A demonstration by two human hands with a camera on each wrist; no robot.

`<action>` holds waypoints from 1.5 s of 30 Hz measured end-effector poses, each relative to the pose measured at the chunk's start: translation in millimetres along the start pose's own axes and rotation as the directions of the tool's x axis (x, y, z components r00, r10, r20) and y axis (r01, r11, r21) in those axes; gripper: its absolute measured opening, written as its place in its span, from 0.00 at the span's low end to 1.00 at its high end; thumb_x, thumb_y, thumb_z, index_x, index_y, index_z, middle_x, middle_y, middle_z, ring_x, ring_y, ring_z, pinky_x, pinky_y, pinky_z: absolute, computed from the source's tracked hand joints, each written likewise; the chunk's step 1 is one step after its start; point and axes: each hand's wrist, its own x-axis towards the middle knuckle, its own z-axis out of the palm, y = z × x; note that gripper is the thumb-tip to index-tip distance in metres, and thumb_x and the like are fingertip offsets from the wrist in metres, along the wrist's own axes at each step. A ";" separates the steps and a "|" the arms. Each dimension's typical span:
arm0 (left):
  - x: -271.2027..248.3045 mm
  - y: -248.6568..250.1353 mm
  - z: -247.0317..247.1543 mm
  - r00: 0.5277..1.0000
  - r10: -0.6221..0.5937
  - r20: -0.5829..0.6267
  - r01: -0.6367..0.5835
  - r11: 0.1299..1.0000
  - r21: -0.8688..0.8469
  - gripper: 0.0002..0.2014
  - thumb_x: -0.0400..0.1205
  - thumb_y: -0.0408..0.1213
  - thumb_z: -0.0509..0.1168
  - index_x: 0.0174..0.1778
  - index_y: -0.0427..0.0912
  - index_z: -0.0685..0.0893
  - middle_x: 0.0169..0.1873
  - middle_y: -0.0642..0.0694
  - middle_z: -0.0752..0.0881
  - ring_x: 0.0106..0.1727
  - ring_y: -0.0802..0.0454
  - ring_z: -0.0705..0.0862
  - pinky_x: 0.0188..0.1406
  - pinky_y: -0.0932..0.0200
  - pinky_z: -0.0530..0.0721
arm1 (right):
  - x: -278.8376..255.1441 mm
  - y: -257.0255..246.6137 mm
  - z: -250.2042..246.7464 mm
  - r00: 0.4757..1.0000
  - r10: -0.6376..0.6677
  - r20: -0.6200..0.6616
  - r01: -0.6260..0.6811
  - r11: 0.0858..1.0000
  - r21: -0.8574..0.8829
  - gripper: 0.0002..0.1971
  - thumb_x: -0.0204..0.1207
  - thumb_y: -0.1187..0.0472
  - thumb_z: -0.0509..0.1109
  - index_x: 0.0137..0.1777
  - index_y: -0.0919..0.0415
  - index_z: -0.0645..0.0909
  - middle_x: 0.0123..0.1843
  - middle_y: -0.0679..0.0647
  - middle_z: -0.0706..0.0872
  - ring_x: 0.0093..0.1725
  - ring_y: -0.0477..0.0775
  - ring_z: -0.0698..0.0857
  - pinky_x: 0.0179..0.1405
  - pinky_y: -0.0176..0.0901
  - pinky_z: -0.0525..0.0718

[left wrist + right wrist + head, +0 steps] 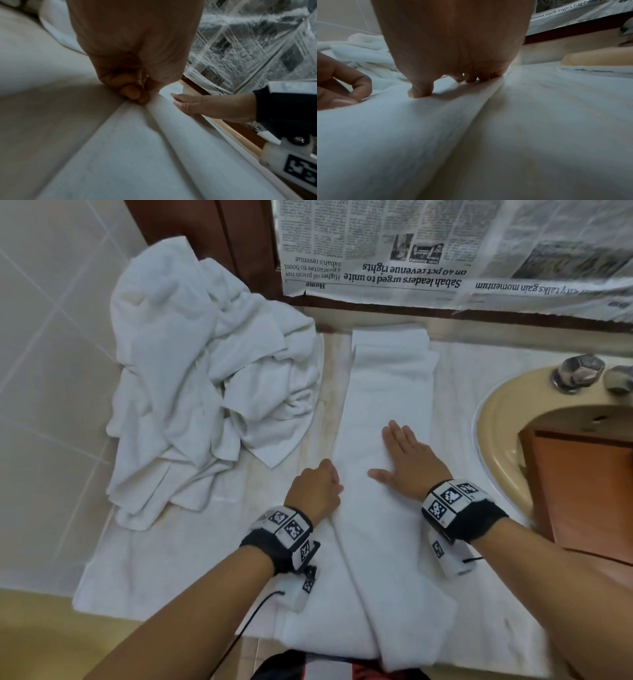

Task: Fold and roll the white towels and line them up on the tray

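Hands: L hand (317, 487) pinches 1 folded towel's (387, 392) edge; R hand (406, 457) flat on it; 1 crumpled pile (205, 378).

The head view is evenly and softly lit, with wide-angle bending at its edges. Both wrist views are dimmer and bluish, blurred close to the lens, with soft shadows under the right hand (453, 47) on the folded towel (402, 135).
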 end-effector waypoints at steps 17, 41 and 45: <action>10.4 43.3 24.2 0.987 -0.089 -0.135 0.093 0.995 0.021 0.34 0.75 0.37 0.66 0.75 0.51 0.57 0.68 0.44 0.64 0.65 0.43 0.73 0.51 0.50 0.77 | 42.7 -4.4 -32.9 0.979 0.202 -0.001 -0.202 0.977 0.066 0.43 0.83 0.34 0.49 0.84 0.59 0.32 0.85 0.53 0.30 0.85 0.56 0.36 0.83 0.55 0.47; -85.9 -96.4 -44.1 0.854 -0.188 0.484 0.206 0.978 0.017 0.24 0.59 0.30 0.65 0.53 0.40 0.87 0.49 0.43 0.90 0.52 0.43 0.87 0.56 0.46 0.87 | 51.3 -5.4 -26.8 0.968 0.242 -0.066 -0.238 0.969 0.060 0.43 0.82 0.36 0.54 0.85 0.57 0.37 0.86 0.52 0.35 0.86 0.57 0.40 0.82 0.58 0.53; -81.7 -101.8 -51.8 0.831 -0.237 0.503 0.184 0.971 0.154 0.15 0.68 0.35 0.76 0.50 0.41 0.88 0.49 0.46 0.89 0.51 0.47 0.87 0.52 0.55 0.85 | 52.1 -14.8 -23.0 0.957 0.278 -0.087 -0.271 0.959 0.086 0.39 0.84 0.41 0.55 0.86 0.53 0.39 0.87 0.53 0.36 0.85 0.59 0.41 0.81 0.59 0.54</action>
